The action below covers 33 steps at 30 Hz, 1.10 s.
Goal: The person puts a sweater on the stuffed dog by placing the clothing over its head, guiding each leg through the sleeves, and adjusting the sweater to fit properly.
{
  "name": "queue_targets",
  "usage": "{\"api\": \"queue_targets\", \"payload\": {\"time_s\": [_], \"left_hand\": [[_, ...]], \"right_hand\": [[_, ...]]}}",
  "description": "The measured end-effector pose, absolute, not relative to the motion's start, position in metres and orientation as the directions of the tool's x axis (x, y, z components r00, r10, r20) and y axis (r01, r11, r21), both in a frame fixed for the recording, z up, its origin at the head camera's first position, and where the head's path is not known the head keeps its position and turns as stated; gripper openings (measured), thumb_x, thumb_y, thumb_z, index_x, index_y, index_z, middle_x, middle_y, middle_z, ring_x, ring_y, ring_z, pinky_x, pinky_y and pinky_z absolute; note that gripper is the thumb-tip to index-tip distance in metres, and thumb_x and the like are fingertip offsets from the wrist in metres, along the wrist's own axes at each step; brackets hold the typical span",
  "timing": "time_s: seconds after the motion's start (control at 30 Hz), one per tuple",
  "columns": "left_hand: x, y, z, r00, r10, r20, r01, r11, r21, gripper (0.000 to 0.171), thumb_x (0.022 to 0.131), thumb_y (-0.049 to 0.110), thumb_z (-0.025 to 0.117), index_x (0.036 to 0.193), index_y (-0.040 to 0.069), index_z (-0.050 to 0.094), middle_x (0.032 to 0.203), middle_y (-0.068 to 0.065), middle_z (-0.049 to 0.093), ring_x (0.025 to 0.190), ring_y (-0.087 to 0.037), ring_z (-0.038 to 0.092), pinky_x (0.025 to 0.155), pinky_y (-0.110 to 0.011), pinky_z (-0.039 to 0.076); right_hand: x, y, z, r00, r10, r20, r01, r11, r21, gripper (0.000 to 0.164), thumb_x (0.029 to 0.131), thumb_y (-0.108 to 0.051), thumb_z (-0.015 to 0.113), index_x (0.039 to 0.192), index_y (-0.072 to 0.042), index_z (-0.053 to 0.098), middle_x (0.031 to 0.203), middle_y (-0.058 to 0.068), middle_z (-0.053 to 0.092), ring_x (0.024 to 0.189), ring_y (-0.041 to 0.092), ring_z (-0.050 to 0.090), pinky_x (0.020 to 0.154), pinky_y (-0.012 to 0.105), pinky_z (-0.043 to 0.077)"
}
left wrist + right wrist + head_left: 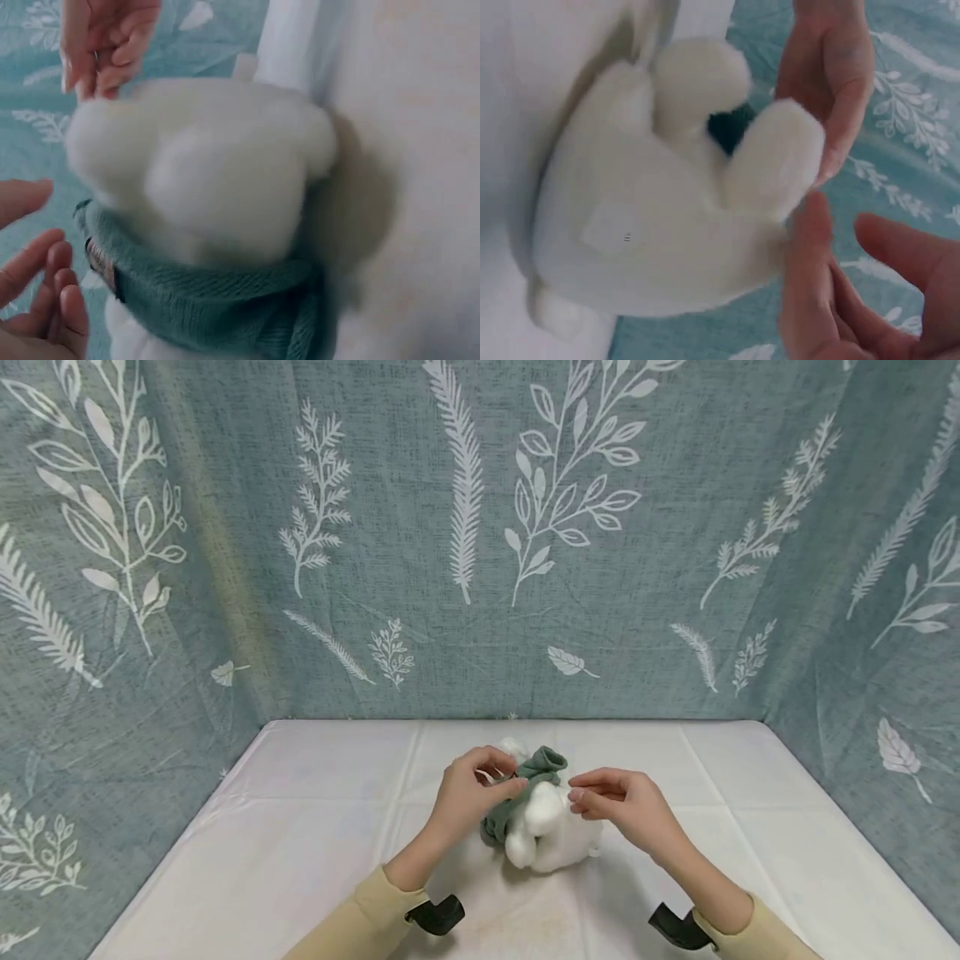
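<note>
A white plush toy (566, 839) lies on the white-covered table, its rounded limbs toward the near side. Bunched around its body is a green knitted garment (217, 304), whose rolled end sticks up at the back in the head view. My left hand (472, 789) hovers at the garment's left side, thumb and fingers apart, with a gap to the knit in the left wrist view. On the toy's other side is my right hand (630, 806). Its straight fingers (810, 262) lie along the plush, and the thumb stands away from it. A pale label (611, 229) shows on the toy's underside.
The white tablecloth (322, 827) has fold creases and spreads around the toy. Teal curtains (420, 527) with white leaf prints enclose the back and both sides. Black straps (437, 915) sit at both wrists, below beige sleeves (360, 914).
</note>
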<state>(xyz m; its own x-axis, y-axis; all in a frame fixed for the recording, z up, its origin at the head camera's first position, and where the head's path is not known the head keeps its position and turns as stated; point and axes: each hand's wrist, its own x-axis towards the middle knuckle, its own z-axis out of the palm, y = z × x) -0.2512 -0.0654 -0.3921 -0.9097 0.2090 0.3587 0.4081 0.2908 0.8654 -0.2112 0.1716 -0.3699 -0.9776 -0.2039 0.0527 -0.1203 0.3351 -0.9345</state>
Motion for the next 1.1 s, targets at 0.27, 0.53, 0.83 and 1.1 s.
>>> {"api": "queue_targets", "payload": {"time_s": [0.27,0.53,0.83,1.1], "left_hand": [[-0.248,-0.057,-0.404,-0.912,0.312,0.267,0.375,0.367,0.851,0.008,0.083,0.017,0.072,0.088,0.011,0.07,0.078,-0.001,0.066,0.068,-0.011,0.058,0.059,-0.024,0.049],[-0.25,-0.057,-0.406,-0.872,0.422,0.246,0.366,0.231,0.901,0.008,0.084,0.013,0.071,0.088,0.006,0.071,0.079,-0.006,0.064,0.068,-0.01,0.054,0.06,-0.022,0.047],[-0.233,-0.052,-0.402,-0.755,0.603,0.258,0.417,0.138,0.898,0.007,0.083,0.005,0.071,0.089,0.0,0.071,0.081,-0.015,0.063,0.065,-0.006,0.053,0.059,-0.018,0.046],[-0.234,-0.053,-0.413,-0.794,0.556,0.244,0.402,0.18,0.898,0.007,0.084,0.018,0.072,0.089,0.012,0.072,0.083,-0.006,0.064,0.069,-0.007,0.055,0.062,-0.021,0.047]], "right_hand": [[-0.213,0.176,-0.377,-0.939,-0.331,-0.09,0.02,0.207,-0.978,0.043,0.09,-0.021,0.066,0.118,0.011,0.06,0.1,0.016,0.071,0.087,0.018,0.071,0.078,0.032,0.057],[-0.217,0.173,-0.383,-0.937,-0.325,-0.129,0.086,0.145,-0.986,0.043,0.091,-0.018,0.064,0.12,0.014,0.058,0.098,0.017,0.072,0.087,0.019,0.071,0.079,0.031,0.056],[-0.225,0.162,-0.392,-0.968,-0.229,-0.101,0.034,0.278,-0.96,0.039,0.088,-0.03,0.067,0.102,0.006,0.069,0.082,0.014,0.073,0.074,0.022,0.072,0.069,0.033,0.058],[-0.226,0.147,-0.393,-0.988,-0.156,0.012,-0.079,0.43,-0.899,0.018,0.086,-0.016,0.067,0.087,0.002,0.072,0.069,0.01,0.071,0.062,0.02,0.07,0.06,0.031,0.058]]}}
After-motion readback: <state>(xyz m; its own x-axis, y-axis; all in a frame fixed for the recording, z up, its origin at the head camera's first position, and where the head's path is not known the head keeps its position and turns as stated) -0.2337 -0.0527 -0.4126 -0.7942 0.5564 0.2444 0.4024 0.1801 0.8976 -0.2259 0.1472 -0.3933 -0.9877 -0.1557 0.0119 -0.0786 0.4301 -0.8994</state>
